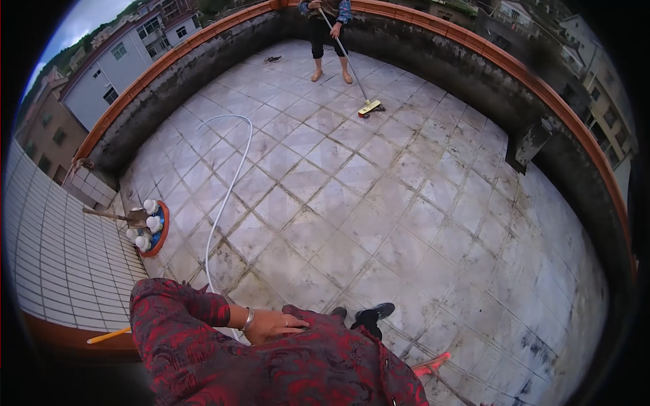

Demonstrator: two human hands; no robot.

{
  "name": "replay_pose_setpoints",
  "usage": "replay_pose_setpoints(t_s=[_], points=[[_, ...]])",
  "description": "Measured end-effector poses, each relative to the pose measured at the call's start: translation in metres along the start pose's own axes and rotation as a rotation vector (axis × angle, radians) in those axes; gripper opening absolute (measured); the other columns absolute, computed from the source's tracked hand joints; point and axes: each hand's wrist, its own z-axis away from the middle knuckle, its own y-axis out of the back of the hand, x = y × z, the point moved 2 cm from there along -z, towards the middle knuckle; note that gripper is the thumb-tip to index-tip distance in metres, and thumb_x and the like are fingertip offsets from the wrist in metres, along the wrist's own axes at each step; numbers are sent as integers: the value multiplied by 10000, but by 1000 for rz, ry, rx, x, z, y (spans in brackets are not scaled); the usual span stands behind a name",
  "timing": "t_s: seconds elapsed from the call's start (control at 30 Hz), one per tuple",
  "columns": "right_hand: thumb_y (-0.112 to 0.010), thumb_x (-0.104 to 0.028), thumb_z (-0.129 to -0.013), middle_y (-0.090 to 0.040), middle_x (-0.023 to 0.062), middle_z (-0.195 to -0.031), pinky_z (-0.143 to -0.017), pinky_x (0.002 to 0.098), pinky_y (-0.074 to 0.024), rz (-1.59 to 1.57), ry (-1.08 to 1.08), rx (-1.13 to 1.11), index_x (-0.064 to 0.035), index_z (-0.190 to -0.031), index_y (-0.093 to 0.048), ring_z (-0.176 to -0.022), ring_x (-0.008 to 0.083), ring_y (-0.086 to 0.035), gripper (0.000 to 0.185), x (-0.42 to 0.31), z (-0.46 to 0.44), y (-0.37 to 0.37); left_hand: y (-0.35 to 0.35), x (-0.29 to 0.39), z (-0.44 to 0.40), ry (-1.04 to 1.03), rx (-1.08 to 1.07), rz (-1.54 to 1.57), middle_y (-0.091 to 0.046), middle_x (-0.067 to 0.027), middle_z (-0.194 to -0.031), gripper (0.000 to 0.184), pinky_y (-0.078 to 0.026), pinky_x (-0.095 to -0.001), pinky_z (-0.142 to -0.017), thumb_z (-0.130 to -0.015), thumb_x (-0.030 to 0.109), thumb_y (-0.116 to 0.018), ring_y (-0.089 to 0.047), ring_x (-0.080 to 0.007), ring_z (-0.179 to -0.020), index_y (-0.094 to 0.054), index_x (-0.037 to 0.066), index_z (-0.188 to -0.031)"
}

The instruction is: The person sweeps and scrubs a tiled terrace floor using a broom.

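Observation:
My left hand (274, 326), with a bracelet and a ring, rests with its fingers lying flat against the front of my dark red patterned shirt (271, 372). It holds nothing that I can see. My right hand is out of sight; only the right sleeve (401, 379) shows. Just past that sleeve lies a red object (431, 364) beside a thin stick, too partly seen to name. A pale hose (233, 179) runs from near my left arm out over the tiles and curls at its far end. Below me, a dark shoe (384, 310) stands on the floor.
Ahead, another person (330, 30) grips a long-handled brush (369, 108) on the tiled floor (325, 203). A reddish basin (162, 237) with white-topped containers and a shovel-like tool (135, 218) stand at left. A low wall (433, 51) with an orange rim surrounds the rooftop.

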Motion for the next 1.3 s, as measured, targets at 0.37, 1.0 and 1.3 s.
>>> replay_pose_setpoints(t_s=[0.37,1.0,1.3], points=[[-524,61,-765,-593,102,-802,-701,315,-525,-325,-79,12,70,-1071,-574,-697,206,-624,310,37,-12,-14,0,-3,-12,584,-225,253,-390,-230,-1334,798,-362,-446,-980,-719,345,-675,-424,-363,-1211,-296,119,-1383],[-556,49,-762,-600,115,-820,-684,320,-526,-357,-121,50,72,-1027,-609,-704,232,-642,271,52,-1,5,271,94,-329,-757,269,-147,-451,-250,-1266,568,-446,-484,-909,-946,442,-339,-535,-392,-1084,-265,70,-1368],[-567,47,-769,-595,104,-805,-715,317,-513,-387,-119,122,74,-1028,-609,-692,229,-643,263,48,2,9,255,106,-433,-941,-47,-120,-489,-247,-1211,591,-443,-494,-900,-920,482,-376,-544,-397,-1063,-318,52,-1321]])
